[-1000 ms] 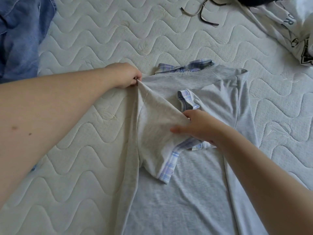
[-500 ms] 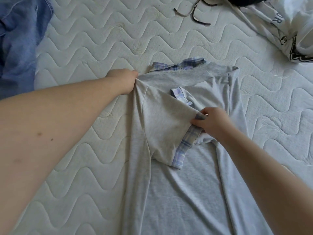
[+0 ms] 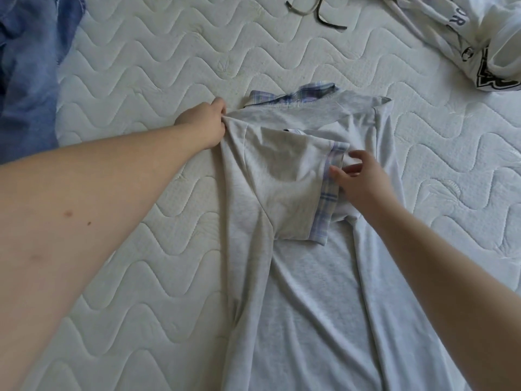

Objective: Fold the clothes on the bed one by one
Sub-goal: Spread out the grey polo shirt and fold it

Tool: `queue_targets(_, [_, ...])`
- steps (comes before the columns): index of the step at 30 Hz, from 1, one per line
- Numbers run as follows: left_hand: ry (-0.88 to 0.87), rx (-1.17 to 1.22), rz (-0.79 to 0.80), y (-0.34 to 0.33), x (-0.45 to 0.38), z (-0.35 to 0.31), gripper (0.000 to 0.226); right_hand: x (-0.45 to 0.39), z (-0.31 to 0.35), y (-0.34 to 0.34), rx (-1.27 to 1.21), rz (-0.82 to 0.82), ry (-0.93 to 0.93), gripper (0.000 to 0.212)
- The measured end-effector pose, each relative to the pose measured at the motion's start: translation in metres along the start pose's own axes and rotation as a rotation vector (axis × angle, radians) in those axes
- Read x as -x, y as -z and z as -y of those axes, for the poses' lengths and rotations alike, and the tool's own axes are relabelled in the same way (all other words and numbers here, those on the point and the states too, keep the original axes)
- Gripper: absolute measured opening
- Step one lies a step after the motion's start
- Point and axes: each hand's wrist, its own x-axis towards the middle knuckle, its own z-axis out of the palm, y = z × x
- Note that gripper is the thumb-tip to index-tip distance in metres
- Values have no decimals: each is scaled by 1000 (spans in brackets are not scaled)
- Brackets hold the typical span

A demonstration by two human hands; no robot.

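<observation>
Grey shirt [image 3: 304,292]: lies flat in the middle of the bed [image 3: 158,88], plaid collar [image 3: 293,95] at the far end, both long sides turned inward. Left sleeve [image 3: 284,187] folded across the chest, its plaid cuff [image 3: 327,198] running down the middle of the garment

Left hand [image 3: 204,121]: fingers closed together, pinching the shirt at its left shoulder corner, fabric drawn taut from that point; forearm stretched across the quilted mattress

Right hand [image 3: 363,182]: fingers apart and loosely curled, clamped on nothing; fingertips [image 3: 335,173] at or just over the plaid cuff edge, though actual contact cannot be told; palm above the folded right side of the shirt

Blue denim garment [image 3: 31,66]: bunched at the far left edge of the bed, well apart from the shirt

White printed garment [image 3: 479,43]: crumpled at the far right corner

Dark cord [image 3: 318,12]: loose on the mattress near the top edge, beyond the collar
</observation>
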Motion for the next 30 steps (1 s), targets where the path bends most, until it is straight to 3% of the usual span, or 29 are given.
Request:
queue_targets(2, [-5, 66, -22, 0, 11, -1, 31, 18, -5, -4, 25, -114, 46, 48])
queue_targets(5, [21, 178, -88, -9, 38, -6, 34, 57, -4, -14, -25, -231, 90, 17])
queue_targets(8, [122, 303, -150, -26, 74, -10, 33, 99, -5, -39, -62, -6, 47, 23])
queue_targets(11, [160, 333, -75, -47, 113, -11, 26, 136, -14, -76, -70, 228, -15, 19])
queue_targets(16, [192, 569, 112, -83, 186, -13, 28, 157, -21, -109, -164, 279, -107, 37])
queue_targets(22, [366, 940, 174, -110, 274, -16, 30, 179, -23, -122, -143, 366, -157, 23])
queue_targets(30, [457, 921, 266, -146, 404, -19, 22, 233, -35, -127, -367, 637, -393, 25])
